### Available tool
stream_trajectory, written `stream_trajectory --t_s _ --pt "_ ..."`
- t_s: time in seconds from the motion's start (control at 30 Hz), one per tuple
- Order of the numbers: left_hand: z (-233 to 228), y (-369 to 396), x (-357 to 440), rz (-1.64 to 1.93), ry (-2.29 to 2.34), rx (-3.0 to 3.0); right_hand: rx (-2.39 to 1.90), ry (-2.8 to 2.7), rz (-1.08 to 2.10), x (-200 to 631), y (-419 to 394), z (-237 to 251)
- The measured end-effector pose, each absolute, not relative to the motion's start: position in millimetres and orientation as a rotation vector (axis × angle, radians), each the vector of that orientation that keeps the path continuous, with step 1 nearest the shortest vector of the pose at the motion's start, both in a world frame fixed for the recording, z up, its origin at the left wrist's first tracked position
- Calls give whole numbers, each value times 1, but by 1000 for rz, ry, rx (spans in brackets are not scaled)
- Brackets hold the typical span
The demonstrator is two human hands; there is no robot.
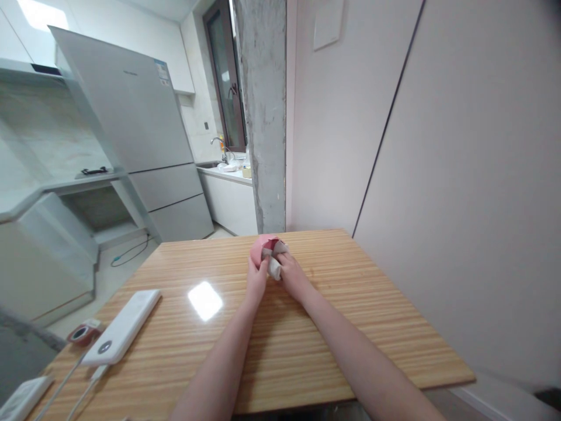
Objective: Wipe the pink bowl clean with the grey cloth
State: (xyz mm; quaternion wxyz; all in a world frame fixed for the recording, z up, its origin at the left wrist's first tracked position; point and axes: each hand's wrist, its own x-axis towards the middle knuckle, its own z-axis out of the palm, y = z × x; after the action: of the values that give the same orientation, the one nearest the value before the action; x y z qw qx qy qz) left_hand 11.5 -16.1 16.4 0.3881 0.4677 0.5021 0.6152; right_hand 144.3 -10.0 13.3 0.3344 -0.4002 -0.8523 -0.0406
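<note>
Both my hands meet near the far edge of the wooden table [350, 327]. My left hand [256, 275] grips a small pink cup-like object [261, 245] with a dark red inside. My right hand [291, 273] pinches a crumpled white cloth or tissue [274, 262] pressed against that pink object. The cloth partly covers the object's opening, and my fingers hide its lower part.
A white power bank [125, 326] with cables lies at the table's left, beside a small red roll [82, 334]. A white device [21, 397] sits at the near left corner. A wall runs along the right; a fridge [144, 140] and kitchen counter [228, 175] stand beyond.
</note>
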Motion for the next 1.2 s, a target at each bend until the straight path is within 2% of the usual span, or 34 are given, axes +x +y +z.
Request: stream_trajectory --t_s 0.13,0.37,0.6,0.8,0.97,1.13,1.2 --pt "30 -18 -15 1336 1547 1591 -1113 -2286 -135 143 -9 11" --pt "24 -24 16 1670 1409 1281 -1180 -2207 -44 133 -21 10" --pt "33 -18 -20 1513 1453 1557 -1018 -2342 -191 139 -17 13" --pt "24 -33 35 1723 1159 1192 -1121 -2013 -101 138 -17 12" --pt "29 -30 14 1737 1380 1287 -985 -2187 -232 134 -17 14" --pt "37 -26 -14 1435 1539 1666 -1034 -2286 -254 141 -15 14" --pt "34 -27 -3 1542 1482 1525 -1080 -2237 -198 141 -15 13"
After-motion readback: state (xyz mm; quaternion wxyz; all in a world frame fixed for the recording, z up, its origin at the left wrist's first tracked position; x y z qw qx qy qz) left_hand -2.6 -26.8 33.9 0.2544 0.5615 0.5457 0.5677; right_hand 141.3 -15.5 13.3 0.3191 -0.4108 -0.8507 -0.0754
